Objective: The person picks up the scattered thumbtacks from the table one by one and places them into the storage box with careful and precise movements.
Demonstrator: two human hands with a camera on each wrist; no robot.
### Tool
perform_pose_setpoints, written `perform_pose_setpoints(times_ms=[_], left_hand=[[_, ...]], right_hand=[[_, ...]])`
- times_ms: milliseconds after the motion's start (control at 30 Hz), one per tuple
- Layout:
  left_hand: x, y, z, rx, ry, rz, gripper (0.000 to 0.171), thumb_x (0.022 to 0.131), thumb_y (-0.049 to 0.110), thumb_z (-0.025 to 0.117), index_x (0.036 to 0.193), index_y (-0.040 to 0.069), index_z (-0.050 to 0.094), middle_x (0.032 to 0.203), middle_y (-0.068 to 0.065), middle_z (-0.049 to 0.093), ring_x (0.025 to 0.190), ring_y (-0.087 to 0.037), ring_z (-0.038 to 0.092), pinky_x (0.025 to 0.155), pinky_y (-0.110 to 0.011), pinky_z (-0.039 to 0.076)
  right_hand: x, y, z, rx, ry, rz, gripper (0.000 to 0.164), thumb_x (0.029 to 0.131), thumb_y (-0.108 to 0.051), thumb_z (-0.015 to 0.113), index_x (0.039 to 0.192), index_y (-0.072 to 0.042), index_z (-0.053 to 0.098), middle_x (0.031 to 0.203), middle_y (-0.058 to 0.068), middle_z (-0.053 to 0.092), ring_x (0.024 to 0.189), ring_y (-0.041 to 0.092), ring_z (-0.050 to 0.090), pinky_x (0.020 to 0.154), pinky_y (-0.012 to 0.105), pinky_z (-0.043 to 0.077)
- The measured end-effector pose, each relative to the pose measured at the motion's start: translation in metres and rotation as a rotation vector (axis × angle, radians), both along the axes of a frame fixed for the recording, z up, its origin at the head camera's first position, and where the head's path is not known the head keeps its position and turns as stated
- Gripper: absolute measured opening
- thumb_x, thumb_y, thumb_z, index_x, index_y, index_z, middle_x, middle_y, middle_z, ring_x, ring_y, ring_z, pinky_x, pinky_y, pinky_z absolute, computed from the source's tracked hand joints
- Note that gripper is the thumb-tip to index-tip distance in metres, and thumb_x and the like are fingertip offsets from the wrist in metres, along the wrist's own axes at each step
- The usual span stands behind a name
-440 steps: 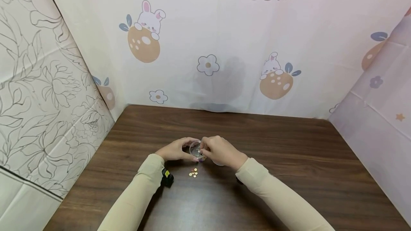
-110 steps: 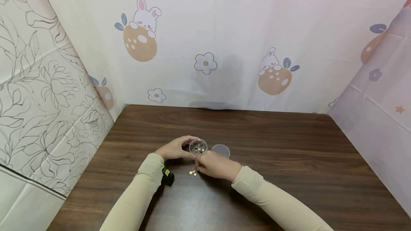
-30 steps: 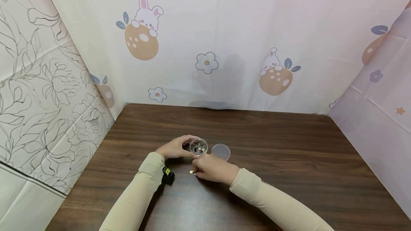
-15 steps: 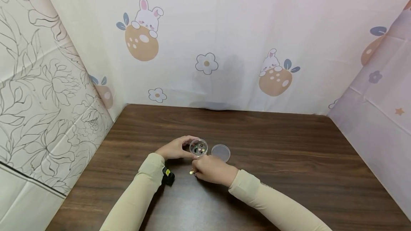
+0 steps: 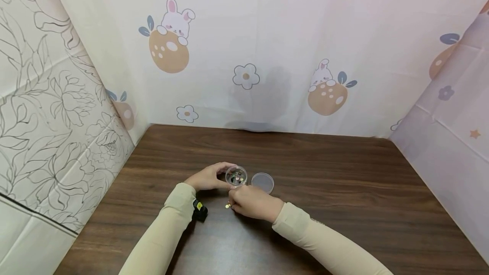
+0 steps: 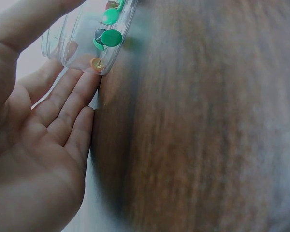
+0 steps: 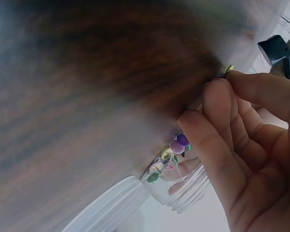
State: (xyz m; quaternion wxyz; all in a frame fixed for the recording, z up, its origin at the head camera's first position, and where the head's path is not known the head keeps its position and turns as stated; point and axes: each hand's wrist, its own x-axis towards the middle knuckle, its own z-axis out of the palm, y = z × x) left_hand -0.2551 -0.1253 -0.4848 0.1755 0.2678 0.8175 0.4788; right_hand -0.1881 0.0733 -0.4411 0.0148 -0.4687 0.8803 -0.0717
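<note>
My left hand (image 5: 208, 177) holds a clear round plastic jar (image 5: 236, 176), thumb on the near side and fingers behind. Inside lie several thumbtacks with flat coloured heads; a green thumbtack (image 6: 111, 38) shows through the wall in the left wrist view. Just in front of the jar, my right hand (image 5: 254, 200) is low at the tabletop with curled fingers. Its thumb and index fingertips close on a small thumbtack with a yellow edge (image 7: 229, 71), partly hidden by them. Beside these fingertips a few loose thumbtacks (image 5: 227, 206) lie on the table.
A clear round lid (image 5: 262, 182) lies flat to the right of the jar, behind my right hand. The dark wooden table (image 5: 336, 181) runs back to a printed curtain (image 5: 214, 46). A black wrist camera (image 5: 199, 210) sits below my left wrist.
The loose thumbtacks on the table have become fewer, and more lie in the jar. My right hand has moved from over the jar to the tacks in front. The left hand stays on the jar.
</note>
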Motion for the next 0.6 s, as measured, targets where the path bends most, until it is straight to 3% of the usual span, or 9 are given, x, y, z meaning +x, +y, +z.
perform_pose_setpoints(times_ms=[433, 600], left_hand=[[0.002, 0.001, 0.003, 0.008, 0.005, -0.013, 0.065, 0.079, 0.024, 0.075, 0.136, 0.022, 0.044, 0.127, -0.004, 0.054, 0.115, -0.016, 0.048, 0.099, -0.049, 0.040], [0.009, 0.002, 0.018, 0.042, -0.018, -0.030, 0.066, 0.080, 0.016, 0.074, 0.138, 0.010, 0.042, 0.129, -0.017, 0.052, 0.118, -0.028, 0.046, 0.100, -0.055, 0.037]], right_hand=[[-0.006, 0.004, -0.003, -0.069, -0.075, 0.042, 0.007, 0.085, -0.013, 0.066, 0.079, -0.014, 0.063, 0.074, -0.008, 0.062, 0.061, -0.005, 0.047, 0.055, 0.014, 0.044], [-0.009, 0.007, -0.003, -0.092, -0.093, 0.045, 0.004, 0.085, -0.012, 0.066, 0.082, -0.014, 0.065, 0.077, -0.007, 0.064, 0.064, -0.005, 0.050, 0.058, 0.014, 0.047]])
